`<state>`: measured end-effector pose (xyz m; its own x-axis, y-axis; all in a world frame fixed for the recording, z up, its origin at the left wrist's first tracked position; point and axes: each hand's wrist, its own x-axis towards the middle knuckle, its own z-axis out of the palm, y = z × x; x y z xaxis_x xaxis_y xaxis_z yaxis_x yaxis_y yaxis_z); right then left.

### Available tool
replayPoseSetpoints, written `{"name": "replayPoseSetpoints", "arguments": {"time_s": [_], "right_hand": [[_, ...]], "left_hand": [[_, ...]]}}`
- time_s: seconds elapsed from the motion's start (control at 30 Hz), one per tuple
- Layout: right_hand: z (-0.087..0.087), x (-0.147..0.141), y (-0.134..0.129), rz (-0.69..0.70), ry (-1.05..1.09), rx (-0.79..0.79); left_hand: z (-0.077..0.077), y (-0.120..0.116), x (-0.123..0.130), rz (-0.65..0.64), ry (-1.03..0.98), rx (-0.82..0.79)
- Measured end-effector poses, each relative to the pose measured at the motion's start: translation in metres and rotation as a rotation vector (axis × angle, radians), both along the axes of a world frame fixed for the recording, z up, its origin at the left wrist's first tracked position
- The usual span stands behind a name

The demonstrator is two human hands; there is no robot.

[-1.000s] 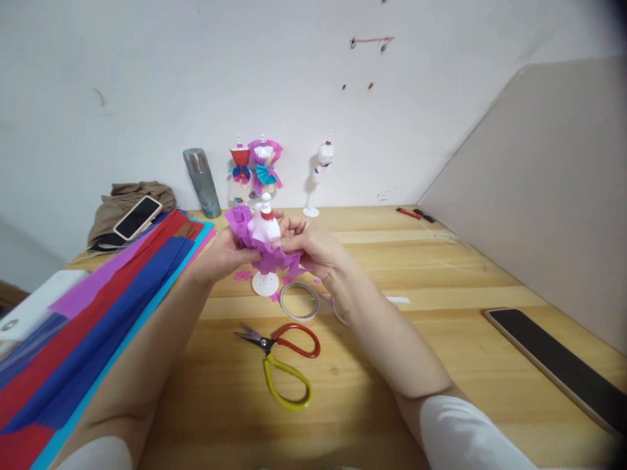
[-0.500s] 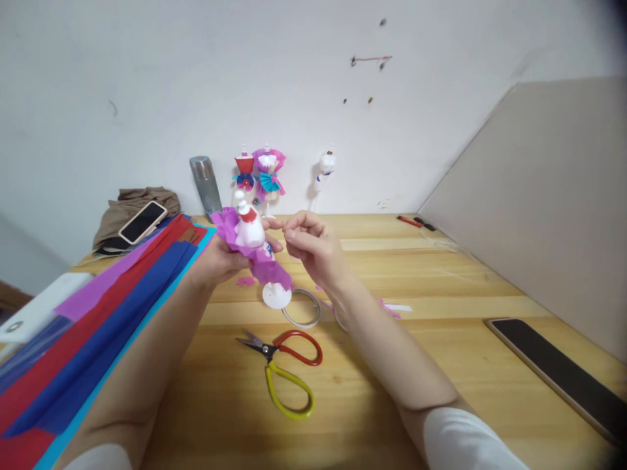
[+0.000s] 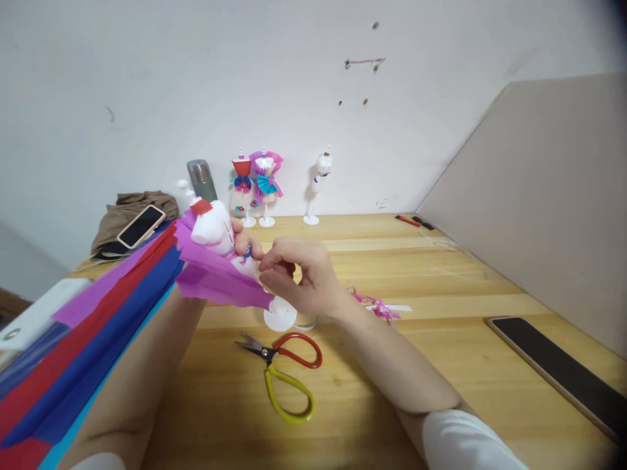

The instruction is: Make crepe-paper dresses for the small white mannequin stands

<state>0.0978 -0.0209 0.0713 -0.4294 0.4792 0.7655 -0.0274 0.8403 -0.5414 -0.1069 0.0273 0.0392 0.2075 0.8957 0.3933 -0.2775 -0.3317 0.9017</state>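
Observation:
My left hand (image 3: 243, 240) is closed around a small white dress-form mannequin (image 3: 215, 228), tilted to the left, with a red band at its neck. Purple crepe paper (image 3: 215, 281) hangs along its near side, hiding most of that hand. The mannequin's round white base (image 3: 280, 314) points down toward the table. My right hand (image 3: 304, 274) is at the mannequin's waist, thumb and forefinger pinched together beside a small blue patch. Whatever lies between those fingertips is too small to make out. Scissors (image 3: 267, 354) with one red and one yellow handle lie open below.
Coloured crepe paper sheets (image 3: 93, 346) lie at the left by a phone (image 3: 142, 226) and a flask (image 3: 202, 179). Two dressed mannequins (image 3: 264, 186) and a barer one (image 3: 323, 166) stand at the wall. Purple scraps (image 3: 382, 308) and a tape roll (image 3: 309, 323) lie mid-table; another phone (image 3: 553, 372) is right.
The mannequin has tipped further left and come nearer, its paper now facing me. My right hand has moved down and left to its waist.

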Motion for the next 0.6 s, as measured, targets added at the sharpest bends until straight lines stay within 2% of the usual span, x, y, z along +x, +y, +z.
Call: {"name": "replayPoseSetpoints", "arguments": {"time_s": [0.13,0.23,0.33,0.4,0.5,0.6], "right_hand": [[-0.002,-0.001,0.002,-0.01,-0.03,0.001],[-0.001,0.001,0.006,-0.007,0.045,0.099],[0.0,0.002,0.012,-0.049,0.08,0.181],[-0.001,0.0,0.017,-0.137,0.055,0.14],[-0.008,-0.005,0.027,-0.278,0.057,-0.036],[-0.018,-0.009,0.039,-0.338,0.093,-0.184]], "left_hand": [[0.004,-0.001,0.004,-0.067,-0.08,0.035],[0.011,-0.006,0.011,-0.117,-0.123,0.058],[0.018,-0.011,0.019,-0.044,-0.11,0.039],[0.021,-0.013,0.025,0.01,-0.085,0.026],[0.024,-0.017,0.034,0.057,-0.075,0.028],[0.023,-0.021,0.042,0.089,-0.047,0.019]]}}
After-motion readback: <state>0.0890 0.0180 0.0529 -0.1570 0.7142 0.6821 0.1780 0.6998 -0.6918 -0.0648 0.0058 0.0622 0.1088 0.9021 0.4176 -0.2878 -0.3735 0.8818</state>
